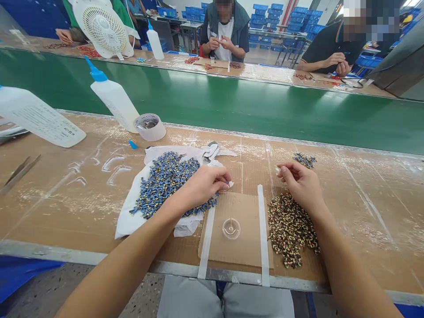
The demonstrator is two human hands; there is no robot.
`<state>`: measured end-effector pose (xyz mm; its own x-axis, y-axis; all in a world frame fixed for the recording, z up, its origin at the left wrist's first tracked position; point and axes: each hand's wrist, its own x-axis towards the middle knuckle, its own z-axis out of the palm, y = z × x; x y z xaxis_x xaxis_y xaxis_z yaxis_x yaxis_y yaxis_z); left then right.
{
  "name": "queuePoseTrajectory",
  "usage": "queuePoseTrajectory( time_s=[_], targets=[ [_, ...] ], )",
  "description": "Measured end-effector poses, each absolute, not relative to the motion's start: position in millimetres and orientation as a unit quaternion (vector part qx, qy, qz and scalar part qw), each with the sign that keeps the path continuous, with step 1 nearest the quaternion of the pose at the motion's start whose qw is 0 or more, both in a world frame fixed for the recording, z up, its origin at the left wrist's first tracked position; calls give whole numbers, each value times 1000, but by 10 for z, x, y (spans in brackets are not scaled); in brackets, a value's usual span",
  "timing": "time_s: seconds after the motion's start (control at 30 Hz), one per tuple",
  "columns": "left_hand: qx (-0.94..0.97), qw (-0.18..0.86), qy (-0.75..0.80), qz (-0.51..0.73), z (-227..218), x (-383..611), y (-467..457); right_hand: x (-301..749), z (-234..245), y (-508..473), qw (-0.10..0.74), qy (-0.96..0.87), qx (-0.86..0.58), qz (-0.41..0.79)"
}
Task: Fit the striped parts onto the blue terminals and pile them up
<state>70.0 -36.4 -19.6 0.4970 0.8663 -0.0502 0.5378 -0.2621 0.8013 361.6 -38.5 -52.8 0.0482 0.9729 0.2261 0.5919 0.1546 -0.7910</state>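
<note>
My left hand (214, 182) is closed in a pinch at the right edge of a heap of small blue, yellow and black pieces (168, 176). A white scrap shows at its fingertips; whatever it grips is too small to name. Above a pile of small dark brown and cream pieces (293, 227) with red specks, my right hand (303, 183) is also pinched, with a bit of white at its fingertips. Between the hands lies a cardboard pad (243, 251), held by white tape strips. On it stands a small clear cup (226, 235) with a thin stick in clear liquid.
White cloth (127, 223) lies under the blue heap. Beyond it are a tape roll (159, 130), a blue-capped bottle (114, 101), a larger bottle (43, 117) and tweezers (20, 172). A few blue pieces (304, 160) lie behind my right hand. Co-workers sit across the green belt (232, 108).
</note>
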Motion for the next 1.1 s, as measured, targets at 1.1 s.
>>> queuePoseTrajectory(
  time_s=[1.1],
  targets=[
    [828,322,398,230,-279,858,-477,2737,-342,-971,237,-775,-366,458]
  ],
)
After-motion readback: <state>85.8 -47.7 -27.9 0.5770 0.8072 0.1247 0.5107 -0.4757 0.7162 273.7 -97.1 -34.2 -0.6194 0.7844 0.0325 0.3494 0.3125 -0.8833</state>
